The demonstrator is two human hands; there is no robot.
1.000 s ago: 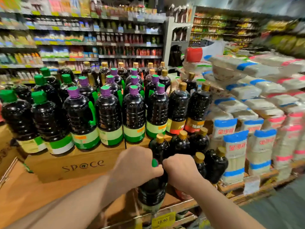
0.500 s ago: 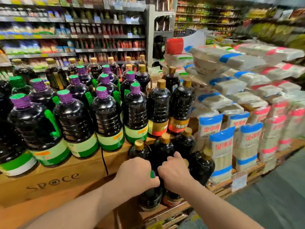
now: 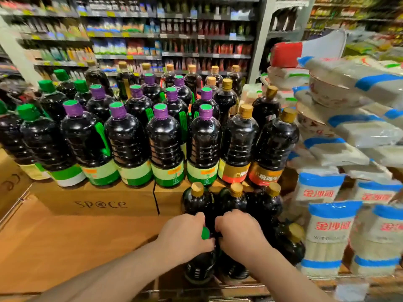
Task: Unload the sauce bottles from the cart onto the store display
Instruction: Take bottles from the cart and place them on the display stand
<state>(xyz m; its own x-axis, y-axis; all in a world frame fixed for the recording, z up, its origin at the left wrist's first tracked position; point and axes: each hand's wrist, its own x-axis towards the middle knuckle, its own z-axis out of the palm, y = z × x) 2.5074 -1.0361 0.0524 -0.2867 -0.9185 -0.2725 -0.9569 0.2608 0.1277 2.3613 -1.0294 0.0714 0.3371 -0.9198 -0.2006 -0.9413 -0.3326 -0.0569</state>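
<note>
Both my forearms reach in from the lower frame edge, converging at lower centre. Left hand and right hand sit knuckles-up, side by side, fingers curled down in a grip.

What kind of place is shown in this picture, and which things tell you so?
Most likely a supermarket or grocery store. Long aisle shelves packed with goods run behind, many dark sauce bottles stand massed on cardboard boxes, and stacked noodle packets fill the right side.

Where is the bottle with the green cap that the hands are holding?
In the head view, low and centre: the green-capped bottle stands under the left hand, in front of the gold-capped bottles, beside the right hand.
</note>
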